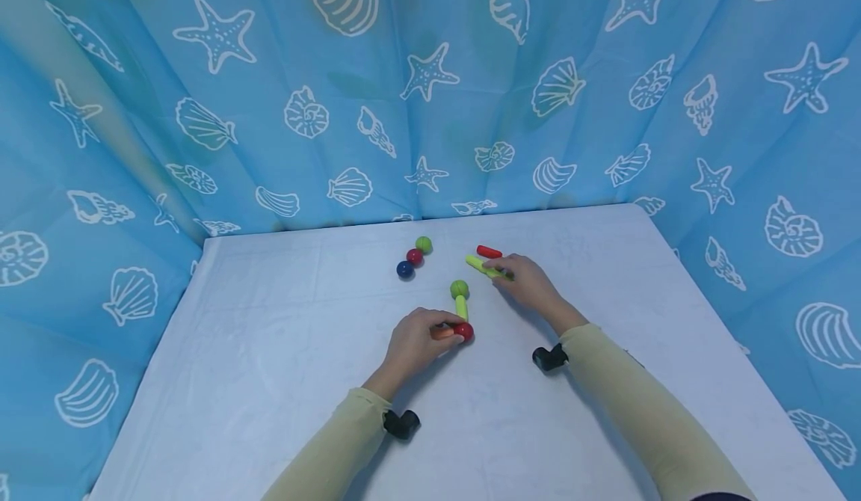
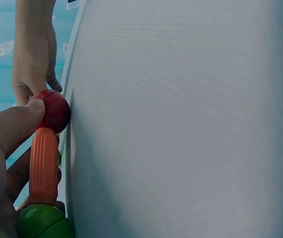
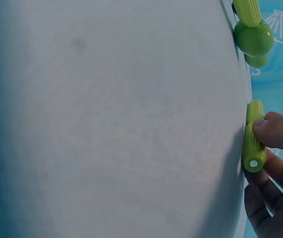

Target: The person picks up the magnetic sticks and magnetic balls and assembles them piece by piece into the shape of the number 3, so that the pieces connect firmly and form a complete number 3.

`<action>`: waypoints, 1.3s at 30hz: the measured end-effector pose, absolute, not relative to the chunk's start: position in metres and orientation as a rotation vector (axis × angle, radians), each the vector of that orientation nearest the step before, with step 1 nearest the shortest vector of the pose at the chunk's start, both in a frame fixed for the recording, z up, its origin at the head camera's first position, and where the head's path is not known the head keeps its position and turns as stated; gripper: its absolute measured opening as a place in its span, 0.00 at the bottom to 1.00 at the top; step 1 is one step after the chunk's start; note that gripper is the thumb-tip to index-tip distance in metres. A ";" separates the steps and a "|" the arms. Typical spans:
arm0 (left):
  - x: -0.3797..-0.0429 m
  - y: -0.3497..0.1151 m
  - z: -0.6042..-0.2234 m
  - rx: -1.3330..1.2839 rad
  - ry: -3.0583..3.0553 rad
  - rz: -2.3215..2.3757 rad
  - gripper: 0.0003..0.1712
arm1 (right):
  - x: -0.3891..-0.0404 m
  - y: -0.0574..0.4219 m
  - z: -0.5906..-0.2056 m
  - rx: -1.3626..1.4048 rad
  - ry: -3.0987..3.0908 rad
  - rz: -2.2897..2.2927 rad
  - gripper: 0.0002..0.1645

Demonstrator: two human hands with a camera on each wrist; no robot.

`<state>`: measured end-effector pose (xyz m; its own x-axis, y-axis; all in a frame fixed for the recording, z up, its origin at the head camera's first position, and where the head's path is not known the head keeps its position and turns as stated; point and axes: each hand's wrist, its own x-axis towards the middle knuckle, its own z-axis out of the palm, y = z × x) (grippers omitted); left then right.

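My left hand (image 1: 418, 342) holds a joined toy piece, its thumb on a red ball (image 2: 57, 111). From that ball an orange ridged rod (image 2: 43, 166) leads to a green ball (image 2: 44, 224), partly cut off in the left wrist view. A yellow-green rod (image 1: 461, 308) also runs from the red ball to a lighter green ball (image 1: 460, 289). Farther right, my right hand (image 1: 528, 283) pinches a yellow-green rod (image 3: 254, 148) between thumb and fingers, low over the table. Another yellow-green rod (image 1: 474, 262) lies end to end with it; whether they touch, I cannot tell.
A red rod (image 1: 489, 251) lies just beyond the right hand. Left of it, a green ball (image 1: 424, 244), a red ball (image 1: 414, 256) and a dark blue ball (image 1: 405, 270) form a slanting row. A blue curtain (image 1: 377, 112) borders the white table (image 1: 282, 321).
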<state>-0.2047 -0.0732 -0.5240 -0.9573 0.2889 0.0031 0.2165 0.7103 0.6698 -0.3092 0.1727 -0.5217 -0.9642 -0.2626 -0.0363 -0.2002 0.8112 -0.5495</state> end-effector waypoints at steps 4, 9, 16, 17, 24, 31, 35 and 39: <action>-0.205 -0.073 -0.524 0.417 2.814 1.082 0.18 | -0.308 0.171 -0.521 -0.351 2.881 -0.843 0.24; -0.204 -0.073 -0.523 0.410 2.812 1.085 0.18 | -0.306 0.170 -0.520 -0.334 2.889 -0.842 0.24; -0.205 -0.073 -0.523 0.415 2.814 1.080 0.19 | -0.304 0.168 -0.517 -0.356 2.938 -0.781 0.23; -0.205 -0.073 -0.522 0.416 2.815 1.078 0.19 | -0.303 0.168 -0.516 -0.357 2.940 -0.772 0.23; -0.205 -0.072 -0.522 0.414 2.818 1.066 0.18 | -0.304 0.165 -0.512 -0.346 2.939 -0.709 0.26; -0.205 -0.072 -0.522 0.411 2.825 1.060 0.19 | -0.304 0.166 -0.511 -0.317 2.882 -0.677 0.33; -0.204 -0.072 -0.522 0.406 2.815 1.069 0.18 | -0.303 0.167 -0.514 -0.297 2.849 -0.669 0.37; -0.204 -0.072 -0.523 0.410 2.813 1.073 0.18 | -0.302 0.166 -0.516 -0.272 2.829 -0.676 0.38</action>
<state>-0.2044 -0.0725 -0.5231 -0.9584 0.2854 0.0004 0.2132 0.7148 0.6660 -0.3024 0.1664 -0.5163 -0.9588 -0.2285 -0.1688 -0.1275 0.8771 -0.4631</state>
